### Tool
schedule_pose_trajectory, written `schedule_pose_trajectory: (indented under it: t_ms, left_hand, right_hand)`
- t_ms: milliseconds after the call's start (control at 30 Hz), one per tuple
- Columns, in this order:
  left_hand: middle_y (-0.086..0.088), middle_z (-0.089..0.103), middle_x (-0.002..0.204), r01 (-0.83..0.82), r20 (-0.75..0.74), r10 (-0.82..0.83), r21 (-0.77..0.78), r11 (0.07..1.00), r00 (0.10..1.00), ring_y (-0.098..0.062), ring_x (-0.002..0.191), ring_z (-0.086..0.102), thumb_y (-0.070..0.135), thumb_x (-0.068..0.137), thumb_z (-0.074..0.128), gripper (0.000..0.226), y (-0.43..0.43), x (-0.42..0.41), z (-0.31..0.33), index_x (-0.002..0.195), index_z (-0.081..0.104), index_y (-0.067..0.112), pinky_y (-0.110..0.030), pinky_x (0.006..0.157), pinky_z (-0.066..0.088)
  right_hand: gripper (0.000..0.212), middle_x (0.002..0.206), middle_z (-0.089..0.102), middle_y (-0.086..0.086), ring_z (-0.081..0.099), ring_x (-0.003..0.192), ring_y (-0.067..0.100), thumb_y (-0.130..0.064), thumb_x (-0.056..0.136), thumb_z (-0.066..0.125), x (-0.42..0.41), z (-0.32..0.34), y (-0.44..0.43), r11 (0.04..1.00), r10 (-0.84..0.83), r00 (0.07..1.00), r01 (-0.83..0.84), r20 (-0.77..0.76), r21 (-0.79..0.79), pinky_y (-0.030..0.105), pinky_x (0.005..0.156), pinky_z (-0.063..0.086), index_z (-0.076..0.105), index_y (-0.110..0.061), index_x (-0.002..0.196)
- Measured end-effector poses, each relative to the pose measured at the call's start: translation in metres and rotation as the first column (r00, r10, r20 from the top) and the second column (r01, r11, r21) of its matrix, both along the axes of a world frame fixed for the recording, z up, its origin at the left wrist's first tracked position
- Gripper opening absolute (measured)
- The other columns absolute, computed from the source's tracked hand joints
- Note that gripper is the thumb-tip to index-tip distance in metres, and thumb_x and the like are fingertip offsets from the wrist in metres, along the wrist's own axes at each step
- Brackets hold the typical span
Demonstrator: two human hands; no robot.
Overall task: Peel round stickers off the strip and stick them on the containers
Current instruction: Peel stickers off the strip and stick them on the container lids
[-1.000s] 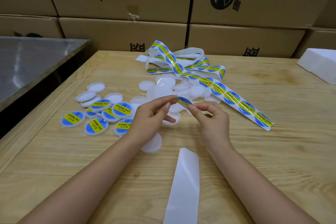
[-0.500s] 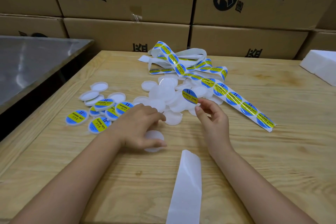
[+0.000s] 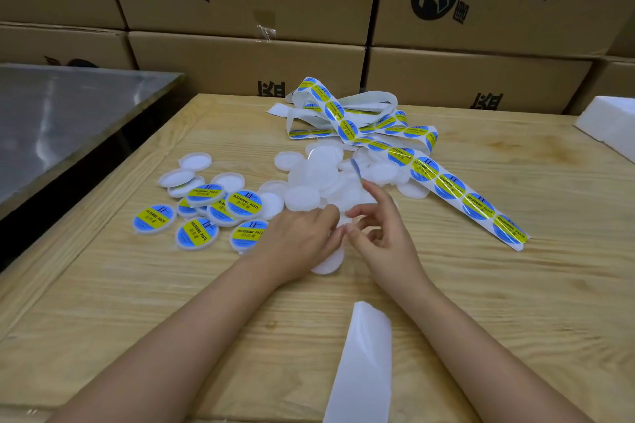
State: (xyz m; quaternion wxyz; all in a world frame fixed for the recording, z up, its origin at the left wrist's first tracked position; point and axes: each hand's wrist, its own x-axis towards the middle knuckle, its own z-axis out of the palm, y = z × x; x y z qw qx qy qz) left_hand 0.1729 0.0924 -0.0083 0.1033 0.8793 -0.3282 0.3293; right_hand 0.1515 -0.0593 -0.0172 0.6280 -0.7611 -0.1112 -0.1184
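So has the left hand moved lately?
Yes. The left hand dropped onto a blank container, then shifted right, away from the labelled containers, toward the right hand.
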Motion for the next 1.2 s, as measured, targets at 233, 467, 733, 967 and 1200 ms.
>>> schedule_pose_trajectory:
  t_ms: [233,467,733,967,1200]
  left_hand:
    - [0.008,0.056,0.069,-0.09,-0.472,-0.166,-0.473,0.876,0.866,-0.022,0.062,0.056,0.022,0.098,0.042,0.023,-0.001,0.007,-0.008,0.118,0.053,0.02,-0.033,0.058,0.043]
    - [-0.015,0.064,0.078,-0.362,-0.626,-0.679,-0.778,0.513,0.384,-0.023,0.058,0.067,0.009,0.098,0.042,0.02,-0.013,0.003,0.004,0.11,0.057,0.003,-0.03,0.052,0.057]
    - [-0.015,0.067,0.092,-0.526,-0.551,-0.796,-0.768,0.365,0.251,-0.02,0.07,0.071,0.009,0.097,0.045,0.018,-0.011,0.007,0.004,0.107,0.056,0.0,-0.03,0.062,0.059]
    - [-0.017,0.068,0.099,-0.57,-0.413,-0.893,-0.783,0.248,0.18,-0.023,0.085,0.07,0.005,0.096,0.041,0.015,-0.008,0.012,0.003,0.106,0.051,-0.001,-0.032,0.075,0.058]
    - [-0.017,0.07,0.097,-0.574,-0.33,-0.93,-0.799,0.182,0.164,-0.025,0.088,0.07,0.0,0.095,0.041,0.009,-0.01,0.007,0.0,0.098,0.049,0.0,-0.031,0.075,0.058]
  right_hand:
    - [0.056,0.072,0.058,-0.001,0.048,0.065,0.012,0.005,0.086,0.059,0.007,-0.004,0.002,0.995,0.066,0.997,-0.064,-0.029,0.072,0.021,0.07,0.044,0.041,-0.037,0.12]
    - [0.058,0.075,0.065,-0.004,0.058,0.07,0.007,-0.001,0.087,0.06,0.014,-0.003,-0.012,0.977,-0.107,0.993,0.096,0.047,0.192,0.016,0.07,0.046,0.04,-0.041,0.124]
    - [0.004,0.099,0.065,0.0,0.06,0.08,0.009,-0.015,0.083,0.066,0.016,0.01,-0.015,0.867,-0.176,0.972,0.228,-0.156,0.443,0.03,0.071,0.046,0.065,-0.018,0.081]
    - [0.01,0.083,0.069,0.003,0.059,0.079,0.016,-0.012,0.089,0.056,0.015,0.012,-0.015,0.77,0.133,0.933,0.115,-0.334,0.628,0.024,0.061,0.044,0.06,-0.006,0.083]
    - [0.009,0.086,0.062,0.005,0.054,0.079,0.015,-0.016,0.087,0.059,0.018,0.012,-0.015,0.759,0.139,0.905,0.163,-0.402,0.63,0.026,0.065,0.038,0.06,-0.008,0.091]
